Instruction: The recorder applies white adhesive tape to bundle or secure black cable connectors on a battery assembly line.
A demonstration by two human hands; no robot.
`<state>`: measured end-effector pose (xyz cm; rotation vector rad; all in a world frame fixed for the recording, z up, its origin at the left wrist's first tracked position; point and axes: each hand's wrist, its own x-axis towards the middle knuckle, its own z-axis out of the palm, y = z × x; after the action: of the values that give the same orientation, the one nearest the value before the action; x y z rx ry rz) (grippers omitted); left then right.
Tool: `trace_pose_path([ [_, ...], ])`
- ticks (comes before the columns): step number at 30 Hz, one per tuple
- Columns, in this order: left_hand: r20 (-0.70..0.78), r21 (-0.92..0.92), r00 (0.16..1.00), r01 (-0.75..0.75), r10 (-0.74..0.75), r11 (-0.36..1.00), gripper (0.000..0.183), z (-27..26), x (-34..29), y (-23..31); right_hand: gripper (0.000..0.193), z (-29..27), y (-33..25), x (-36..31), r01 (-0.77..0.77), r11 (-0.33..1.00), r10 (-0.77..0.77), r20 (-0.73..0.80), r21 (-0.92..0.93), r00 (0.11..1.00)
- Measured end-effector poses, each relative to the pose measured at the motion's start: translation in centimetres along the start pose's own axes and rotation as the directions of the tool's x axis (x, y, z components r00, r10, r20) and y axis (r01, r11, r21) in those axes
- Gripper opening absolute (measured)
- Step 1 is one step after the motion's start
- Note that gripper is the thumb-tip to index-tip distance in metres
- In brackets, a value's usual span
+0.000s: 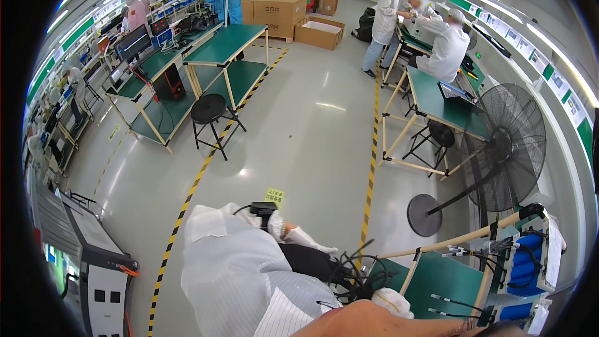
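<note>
My left hand (279, 227), in a white glove, hangs low beside my black trousers (307, 259). A black box-shaped device (263, 210) sits at that wrist. The left fingers are too small and partly hidden to read. A loose bundle of black cables (357, 267) fans out in front of me at the lower middle. Against its lower end is my right hand (392, 302), in a white glove and closed on the cables; most of its fingers are hidden. My white striped coat (240, 268) covers the lower left of the view.
At lower right, a pipe-frame rack has a green shelf (430, 284), cable ends and blue rolls (525, 262). Behind it stands a large fan (502, 143). Workers sit and stand by the right benches (430, 97). At left are a stool (209, 110), benches and a grey cabinet (103, 274).
</note>
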<state>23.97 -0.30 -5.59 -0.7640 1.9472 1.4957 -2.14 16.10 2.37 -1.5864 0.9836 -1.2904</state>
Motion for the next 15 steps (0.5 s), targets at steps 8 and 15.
trace_pose_path([
  [8, 0.057, 0.053, 0.998, -0.006, 0.003, 0.999, 0.059, -0.7, 1.1, 0.3, 0.016, -0.2, -0.8, -0.6, -0.031, 0.999, 0.033, -0.185, 0.015, 0.982],
  [15, 0.078, 0.063, 0.997, -0.003, -0.002, 0.998, 0.059, -0.8, 1.8, 1.0, 0.015, -0.7, -1.0, -1.4, -0.035, 0.999, 0.043, -0.281, 0.034, 0.959],
])
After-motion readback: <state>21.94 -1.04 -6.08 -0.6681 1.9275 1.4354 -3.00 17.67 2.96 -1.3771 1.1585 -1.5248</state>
